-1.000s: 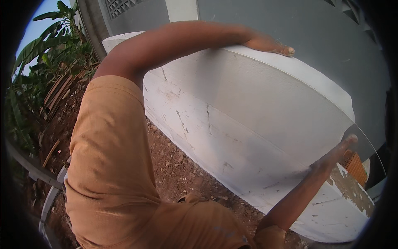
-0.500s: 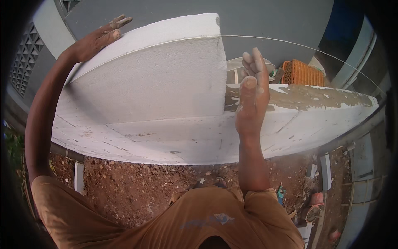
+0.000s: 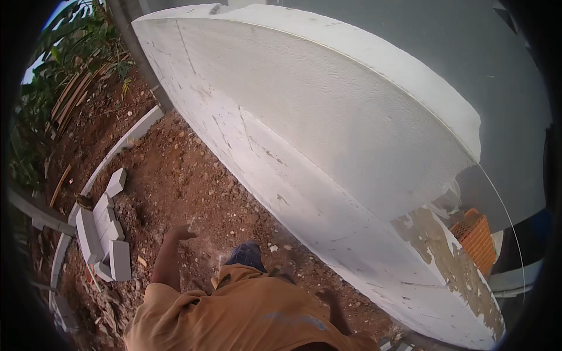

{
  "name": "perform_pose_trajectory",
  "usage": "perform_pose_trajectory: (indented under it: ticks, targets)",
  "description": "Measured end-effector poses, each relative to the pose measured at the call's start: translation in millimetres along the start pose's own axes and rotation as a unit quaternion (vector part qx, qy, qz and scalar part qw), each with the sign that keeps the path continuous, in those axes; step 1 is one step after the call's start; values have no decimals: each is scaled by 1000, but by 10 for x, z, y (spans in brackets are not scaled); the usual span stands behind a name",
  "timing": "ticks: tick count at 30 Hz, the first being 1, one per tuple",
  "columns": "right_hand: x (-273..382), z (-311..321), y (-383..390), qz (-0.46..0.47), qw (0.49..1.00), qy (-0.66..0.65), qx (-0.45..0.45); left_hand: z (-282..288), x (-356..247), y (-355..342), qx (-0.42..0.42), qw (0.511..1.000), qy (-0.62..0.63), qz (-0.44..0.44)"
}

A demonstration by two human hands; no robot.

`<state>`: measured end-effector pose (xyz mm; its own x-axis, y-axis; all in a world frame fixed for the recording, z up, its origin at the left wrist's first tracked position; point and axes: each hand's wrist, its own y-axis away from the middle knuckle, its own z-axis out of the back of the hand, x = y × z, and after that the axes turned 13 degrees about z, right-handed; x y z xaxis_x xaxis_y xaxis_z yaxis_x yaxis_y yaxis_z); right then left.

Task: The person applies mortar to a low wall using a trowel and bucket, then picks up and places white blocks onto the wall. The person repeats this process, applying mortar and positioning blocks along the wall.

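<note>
Both my hands hang low beside my body, away from the white block wall (image 3: 275, 140). My left hand (image 3: 184, 233) is over the reddish soil, with thumb and fingers apart and nothing seen in it. Close to the wall's foot, my right hand (image 3: 328, 296) is dark and small, its fingers too unclear to read. A large white block (image 3: 351, 111) sits on the wall's upper course and ends at the right. Beyond that end, grey-brown mortar (image 3: 436, 240) covers the lower course in patches. A thin string (image 3: 504, 202) runs along the block's upper edge and on past its end.
Several loose white blocks (image 3: 102, 225) lie grouped on the rubble-strewn soil (image 3: 170, 169) at left. A low pale border (image 3: 126, 140) curves behind them, near green plants (image 3: 76, 47). An orange crate (image 3: 475, 240) stands behind the wall, by a grey wall (image 3: 445, 52).
Both my hands have left the block area and dropped to my sides. The view has swung left, so the wall now slants, and the loose blocks and plants have come into sight.
</note>
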<state>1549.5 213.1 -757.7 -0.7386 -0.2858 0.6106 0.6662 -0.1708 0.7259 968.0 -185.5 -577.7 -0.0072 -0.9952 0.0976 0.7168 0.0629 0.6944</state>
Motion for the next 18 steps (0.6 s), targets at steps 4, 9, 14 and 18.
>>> perform_pose_trajectory:
  ticks: [4, 9, 14, 18]
  targets:
    - [58, 274, 205, -219, 934, -278, -39, -1807, 447, 841, 201, 977, -38, -64]
    - [485, 840, -406, -121, 972, -196, -37, -3050, 1091, 1537, 175, 958, 212, 86]
    - [1087, 873, -814, -45, 992, -118, 12, -3595, 1602, 1885, 74, 888, 419, 176]
    - [1495, 535, -988, 2, 997, -62, 46, -2941, 1698, 2073, -43, 846, 526, 78]
